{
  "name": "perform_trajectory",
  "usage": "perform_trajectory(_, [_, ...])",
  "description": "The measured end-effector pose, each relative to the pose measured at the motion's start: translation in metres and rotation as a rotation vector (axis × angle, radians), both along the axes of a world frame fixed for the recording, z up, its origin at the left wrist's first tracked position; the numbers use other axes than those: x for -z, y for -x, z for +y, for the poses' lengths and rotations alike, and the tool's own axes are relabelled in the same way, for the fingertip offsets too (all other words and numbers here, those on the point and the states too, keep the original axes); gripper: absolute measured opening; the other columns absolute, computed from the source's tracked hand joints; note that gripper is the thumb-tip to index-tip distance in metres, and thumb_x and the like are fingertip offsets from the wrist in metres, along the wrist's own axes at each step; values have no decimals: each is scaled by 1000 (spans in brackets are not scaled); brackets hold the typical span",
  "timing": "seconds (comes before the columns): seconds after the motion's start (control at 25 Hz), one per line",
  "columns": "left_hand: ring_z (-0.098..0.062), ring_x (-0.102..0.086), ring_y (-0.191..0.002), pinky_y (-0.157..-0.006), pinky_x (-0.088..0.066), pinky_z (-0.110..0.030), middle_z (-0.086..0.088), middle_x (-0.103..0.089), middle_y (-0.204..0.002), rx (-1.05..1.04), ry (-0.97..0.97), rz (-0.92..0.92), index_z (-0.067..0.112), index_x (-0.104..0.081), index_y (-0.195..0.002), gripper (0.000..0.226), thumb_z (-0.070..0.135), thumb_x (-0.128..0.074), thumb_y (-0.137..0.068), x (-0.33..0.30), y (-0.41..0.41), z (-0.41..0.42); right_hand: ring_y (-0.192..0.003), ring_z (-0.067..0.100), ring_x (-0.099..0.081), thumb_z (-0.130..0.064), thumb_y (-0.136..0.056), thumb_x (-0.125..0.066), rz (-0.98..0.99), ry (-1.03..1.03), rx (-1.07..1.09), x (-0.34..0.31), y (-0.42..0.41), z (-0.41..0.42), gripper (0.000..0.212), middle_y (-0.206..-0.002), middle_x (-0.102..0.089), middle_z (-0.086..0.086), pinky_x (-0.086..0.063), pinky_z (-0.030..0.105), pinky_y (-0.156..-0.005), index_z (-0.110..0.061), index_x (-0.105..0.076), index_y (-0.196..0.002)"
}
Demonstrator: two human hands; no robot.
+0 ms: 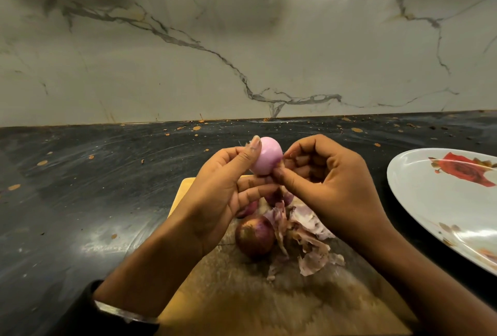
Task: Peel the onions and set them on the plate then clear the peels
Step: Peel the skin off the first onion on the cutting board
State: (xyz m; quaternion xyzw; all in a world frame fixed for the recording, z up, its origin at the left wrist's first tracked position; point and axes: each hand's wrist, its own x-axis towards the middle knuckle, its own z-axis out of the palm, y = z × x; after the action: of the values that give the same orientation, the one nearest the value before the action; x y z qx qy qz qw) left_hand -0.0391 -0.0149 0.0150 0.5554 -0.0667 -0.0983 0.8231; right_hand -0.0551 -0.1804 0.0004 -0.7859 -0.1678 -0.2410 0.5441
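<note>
Head view showing the peeled onion (267,157) up in the air above the far edge of the cutting board (242,295), smooth, pale pink and glossy, rounded like an egg with its long axis tilting up and slightly right. Being gripped by the left hand (220,196), thumb over the upper left side and fingers (255,182) curling beneath. Meeting it from the right, the right hand (330,182), its fingers pinching narrowly at the lower right end, seemingly on a last scrap of skin there, though too small to tell. Lying well to the right, the white plate (430,201), slick, oval, printed with red roses, nearer the right hand; judging from this, needing a rightward carry next. Resting below on the worn wooden board, an unpeeled onion (255,236), dark purple and papery, just beside a heap of dry, crinkled peels (309,239). Spreading underneath, the black bench (80,188), speckled with small brown flecks.
</note>
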Motion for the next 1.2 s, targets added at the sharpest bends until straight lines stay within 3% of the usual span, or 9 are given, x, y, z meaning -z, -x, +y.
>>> perform_trajectory(0.08, [-26, -73, -81, -66, -62, -28, -16, -74, -101, -2, 11, -11, 9, -53, -127, 56, 37, -63, -80, 0, 0, 1, -80, 7, -73, -6, -86, -76, -56, 23, 35, 1, -2, -3, 16, -83, -75, -9, -55, 15, -71, -17, -75, -97])
perform_trajectory(0.2, [-17, -69, -70, -61, -59, -23, -5, -73, -87, 19, -79, -62, 10, -58, -124, 54, 43, -58, -81, 1, 3, -1, -84, 5, -71, -3, -89, -71, -176, 138, 135, 3, -4, -4, 20, -90, -75, -11, -52, 12, -74, -17, -78, -102])
perform_trajectory(0.52, [-14, -62, -63, -61, -50, -28, -5, -68, -69, 36, -261, -117, 7, -59, -117, 58, 56, -40, -92, 3, 7, -5, -82, 20, -59, -11, -96, -56, -382, 596, 284, 8, -12, -6, 19, -95, -65, 5, -50, 31, -69, -9, -69, -110])
perform_trajectory(0.64, [-16, -64, -63, -62, -54, -28, -8, -70, -69, 84, -264, -116, 6, -58, -118, 63, 58, -34, -93, 1, 10, -6, -76, 21, -55, -8, -95, -54, -382, 710, 302, 6, -8, -4, 16, -91, -62, 4, -47, 31, -64, -10, -65, -105])
perform_trajectory(0.76, [-21, -63, -70, -66, -56, -33, -14, -70, -79, 108, -324, -175, 1, -58, -114, 70, 62, -41, -85, -2, 15, -7, -65, 15, -47, -26, -99, -37, -269, 775, 233, 2, -2, -1, 20, -79, -53, -5, -36, 26, -53, -20, -55, -93])
perform_trajectory(0.84, [-25, -59, -70, -65, -50, -38, -18, -67, -83, 94, -313, -184, -1, -56, -111, 68, 61, -46, -85, -1, 14, -6, -56, 10, -39, -36, -99, -33, -197, 753, 199, 1, -1, -1, 21, -69, -44, -11, -30, 25, -47, -27, -43, -84])
perform_trajectory(0.96, [-19, -55, -67, -57, -41, -32, -10, -64, -84, 63, -284, -215, 5, -54, -109, 56, 55, -53, -82, -1, 10, -2, -51, 11, -41, -32, -93, -40, -133, 568, 140, 1, 0, 1, 22, -56, -45, -9, -32, 31, -45, -25, -41, -72])
perform_trajectory(1.08, [-11, -62, -67, -53, -47, -19, 2, -68, -84, 107, -256, -276, 10, -54, -112, 40, 39, -53, -85, 0, 11, -2, -52, 3, -47, -22, -88, -44, 11, 260, 5, -1, -1, 4, 24, -52, -50, -19, -32, 16, -47, -23, -44, -65])
perform_trajectory(1.2, [-15, -66, -77, -64, -57, -24, -1, -70, -93, 122, -220, -305, 14, -60, -114, 33, 34, -48, -91, 2, 8, -1, -47, 0, -42, -17, -97, -44, 212, -1, -141, -6, -1, 5, 30, -49, -46, -13, -32, 13, -47, -14, -45, -66])
